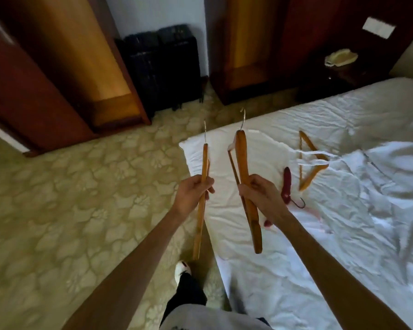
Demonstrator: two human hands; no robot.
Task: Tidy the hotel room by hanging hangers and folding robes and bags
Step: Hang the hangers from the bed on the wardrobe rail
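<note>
Presently, four hangers are counted: three of light wood and one dark red. The left hand [193,191] has its fingers curled round the middle of one wooden hanger [202,198], seen edge-on, metal hook pointing away from the person. The right hand [260,196] grips a second wooden hanger [246,186] in the same manner, hook likewise forward; the two hangers are apart and roughly parallel. Just right of the right hand, the red hanger [286,184] lies on the white bedsheet [343,222], its dark hook turned toward the person. Beyond it lies the third wooden hanger [308,160] with white cords across it. The bed's corner sits directly ahead of both hands, and its edge runs back beneath the right forearm. Ahead of the left hand, two open wooden wardrobe bays [110,75] and [250,51] flank a black suitcase [165,65] standing against the wall. Patterned floor [69,186] extends left of the left hand. One slippered foot [182,270] shows below the hands.
</note>
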